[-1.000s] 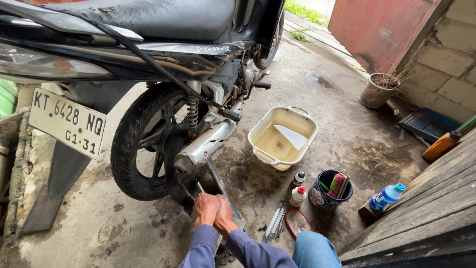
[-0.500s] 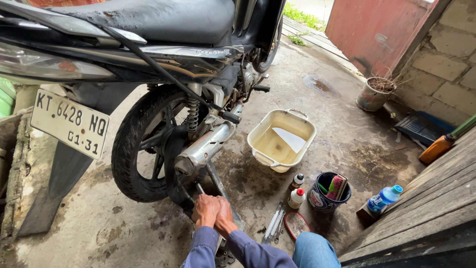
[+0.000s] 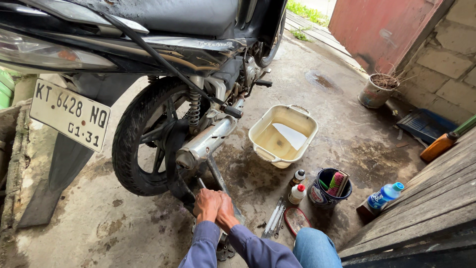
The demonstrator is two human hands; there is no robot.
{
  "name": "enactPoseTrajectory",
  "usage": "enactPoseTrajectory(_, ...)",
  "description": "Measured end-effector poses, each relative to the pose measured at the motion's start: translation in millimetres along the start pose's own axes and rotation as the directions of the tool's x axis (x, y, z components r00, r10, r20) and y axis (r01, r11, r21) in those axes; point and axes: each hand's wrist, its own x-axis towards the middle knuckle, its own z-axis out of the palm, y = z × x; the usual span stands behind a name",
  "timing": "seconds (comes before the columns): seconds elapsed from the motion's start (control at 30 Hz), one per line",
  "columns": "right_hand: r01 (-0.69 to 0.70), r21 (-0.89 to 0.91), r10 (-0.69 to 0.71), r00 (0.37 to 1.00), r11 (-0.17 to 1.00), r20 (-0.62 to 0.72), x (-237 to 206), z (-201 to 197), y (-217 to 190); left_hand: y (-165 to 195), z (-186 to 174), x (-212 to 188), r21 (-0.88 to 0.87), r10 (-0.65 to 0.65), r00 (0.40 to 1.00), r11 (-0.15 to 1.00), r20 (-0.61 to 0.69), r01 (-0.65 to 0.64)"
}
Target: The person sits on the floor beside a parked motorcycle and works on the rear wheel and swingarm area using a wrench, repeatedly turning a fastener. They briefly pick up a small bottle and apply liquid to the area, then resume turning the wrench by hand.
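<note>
1. While the view has barely shifted since half a second ago, the left hand [image 3: 206, 203] and right hand [image 3: 225, 212] remain pressed together low behind the motorcycle [image 3: 163, 64], both curled around a slim metal tool [image 3: 202, 183] whose head is hidden under the machine; the fingers are wrapped shut, not spread.
2. At far left, the white number plate [image 3: 69, 115] hangs from the tail, with the rear tyre [image 3: 130, 144] just beside it and the chrome exhaust pipe [image 3: 208, 140] running alongside the wheel.
3. Gripped by both hands, the tool lies directly below the exhaust's end, its long axis slanting from the hands up and slightly left toward the wheel's underside; what it engages cannot be made out.
4. Right of the hands, several steel wrenches [image 3: 274, 218] lie together on the stained concrete floor [image 3: 74, 233], beside a small oval brush [image 3: 296, 221].
5. Further right, a cream plastic basin [image 3: 258, 136] holds murky water with a pale sheet lying in it.
6. Just below the basin stand two small bottles [image 3: 297, 186], one dark-capped, one red-capped, touching or nearly so.
7. Next to them, a dark blue bucket [image 3: 317, 196] holds brushes and other tools.
8. Nearer the wooden step, a blue-capped plastic bottle [image 3: 384, 196] lies tilted.
9. At upper right, a grey pot [image 3: 372, 97] holds dry twigs.
</note>
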Motion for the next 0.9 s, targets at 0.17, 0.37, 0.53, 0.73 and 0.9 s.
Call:
enactPoseTrajectory(0.17,-0.147,0.101,0.149,0.989,0.984,-0.02,3,-1,2,2,-3,-5,0.009,-0.001,1.0,1.0,0.0,0.001)
enactPoseTrajectory(0.37,0.024,-0.185,-0.025,1.0,0.982,-0.003,6,-6,6,10,-4,-10,0.018,-0.004,1.0,1.0,-0.006,0.004)
enactPoseTrajectory(0.53,-0.097,0.189,0.108,0.993,0.977,-0.046,13,-10,5,14,-3,-11,0.036,0.015,1.0,0.999,-0.018,-0.014)
enactPoseTrajectory(0.73,-0.033,-0.115,0.028,0.999,0.993,-0.045,3,-20,4,18,3,-16,0.049,0.01,0.999,0.999,-0.035,-0.009)
enactPoseTrajectory(0.9,0.012,-0.114,-0.017,0.999,0.993,-0.041,3,-25,3,23,1,-24,0.052,-0.012,0.999,0.999,-0.041,0.014)
